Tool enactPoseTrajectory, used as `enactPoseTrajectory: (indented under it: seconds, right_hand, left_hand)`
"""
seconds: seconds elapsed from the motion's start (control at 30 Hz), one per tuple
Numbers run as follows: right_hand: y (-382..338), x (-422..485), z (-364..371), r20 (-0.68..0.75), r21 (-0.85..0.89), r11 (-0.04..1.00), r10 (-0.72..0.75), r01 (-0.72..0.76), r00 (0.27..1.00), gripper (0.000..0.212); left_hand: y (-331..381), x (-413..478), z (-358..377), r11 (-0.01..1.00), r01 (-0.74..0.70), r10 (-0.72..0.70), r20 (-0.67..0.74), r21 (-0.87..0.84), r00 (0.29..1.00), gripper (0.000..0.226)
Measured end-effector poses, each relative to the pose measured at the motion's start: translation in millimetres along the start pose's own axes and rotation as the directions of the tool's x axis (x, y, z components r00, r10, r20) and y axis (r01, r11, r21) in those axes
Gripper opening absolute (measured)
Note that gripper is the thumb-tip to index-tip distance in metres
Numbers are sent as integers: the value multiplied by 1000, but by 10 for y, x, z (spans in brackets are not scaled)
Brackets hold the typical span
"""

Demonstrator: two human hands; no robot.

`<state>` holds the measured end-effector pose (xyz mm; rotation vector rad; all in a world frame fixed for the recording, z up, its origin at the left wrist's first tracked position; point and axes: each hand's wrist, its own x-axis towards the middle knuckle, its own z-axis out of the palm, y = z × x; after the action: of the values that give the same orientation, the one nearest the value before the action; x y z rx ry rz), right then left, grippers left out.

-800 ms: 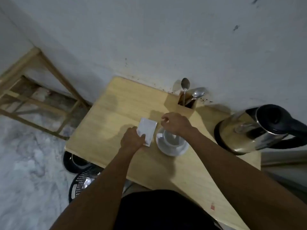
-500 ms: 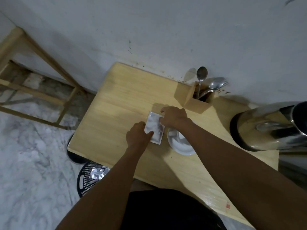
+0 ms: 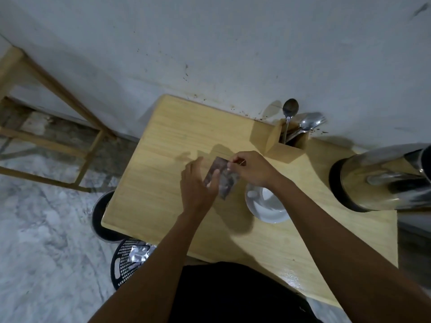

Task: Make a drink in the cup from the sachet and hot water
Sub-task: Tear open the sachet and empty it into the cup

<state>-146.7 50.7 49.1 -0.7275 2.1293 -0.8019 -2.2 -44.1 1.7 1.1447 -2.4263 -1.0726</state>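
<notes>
sachet (image 3: 225, 180) is up over the middle of the tabletop (image 3: 163, 159), right hand (image 3: 254, 169) pinching its top corner, left hand (image 3: 198, 190) against its other side but too blurry to tell if it grips, cup (image 3: 271, 198) just right of it, kettle (image 3: 377, 180) at the right edge

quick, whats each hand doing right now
Left hand: holding the sachet, thumb across its front.
Right hand: pinching the sachet's top corner.
</notes>
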Motion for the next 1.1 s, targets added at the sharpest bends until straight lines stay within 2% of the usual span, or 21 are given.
enactPoseTrajectory:
  seconds: [0.07, 0.17, 0.27, 0.37, 0.47, 0.6, 0.7, 0.9, 1.1]
  right_hand:
    - [-108, -192, -112, -32, 136, 991, 0, 4, 1000, 11]
    - [-186, -401, -207, -92, 282, 959, 42, -15, 995, 14]
    - [-245, -534, -229, -158, 387, 922, 66, 0, 985, 11]
    - [-315, -646, -281, -233, 405, 913, 60, 40, 971, 11]
    - [-405, -744, -393, -307, 317, 944, 6, 96, 952, 9]
    - [-524, -893, -531, -319, 182, 974, -73, 137, 945, 11]
    - [-585, -979, -611, -301, 105, 980, -133, 171, 944, 9]
    - [-655, -1011, -757, -215, -215, 958, -235, 189, 948, 11]
    - [-760, -999, -790, -216, -206, 959, -240, 197, 946, 5]
  left_hand:
    - [91, 140, -152, 985, -31, 36, 25, -170, 999, 44]
    - [308, 297, -375, 917, 28, 92, 280, -399, 956, 20]
    - [509, 357, -504, 890, 59, 123, 363, -452, 924, 15]
    - [624, 375, -586, 870, 59, 176, 422, -489, 889, 17]
    - [724, 361, -661, 869, 9, 266, 483, -494, 834, 15]
    - [884, 290, -771, 876, -46, 321, 511, -479, 797, 14]
    - [960, 257, -843, 877, -101, 367, 518, -471, 772, 17]
    - [1055, 221, -955, 896, -252, 420, 515, -365, 747, 18]
    - [1082, 208, -1003, 901, -290, 419, 481, -321, 770, 18]
